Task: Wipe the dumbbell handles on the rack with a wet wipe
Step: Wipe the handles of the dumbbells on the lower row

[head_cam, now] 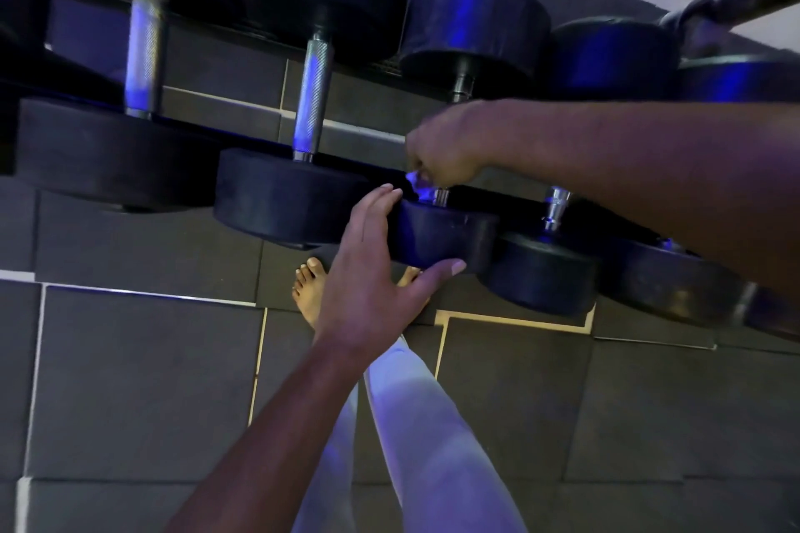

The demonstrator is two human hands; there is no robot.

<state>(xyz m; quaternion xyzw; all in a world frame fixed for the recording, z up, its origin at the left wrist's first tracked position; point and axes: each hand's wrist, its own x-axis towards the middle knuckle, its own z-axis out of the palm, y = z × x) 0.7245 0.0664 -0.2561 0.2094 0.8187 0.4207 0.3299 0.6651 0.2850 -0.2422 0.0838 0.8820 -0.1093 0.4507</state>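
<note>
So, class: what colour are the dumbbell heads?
Black, with blue light reflections, on the dumbbell heads; head view.

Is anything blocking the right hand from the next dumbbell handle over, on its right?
Nothing visible does. The right hand grips the wipe around one handle; the next handle is partly hidden from the camera by the right forearm, but no object lies between them. The left hand braces the near weight head, below that path.

Gym: racked dumbbells (pixel 311 100), rubber-tile floor (pixel 130 381).
</note>
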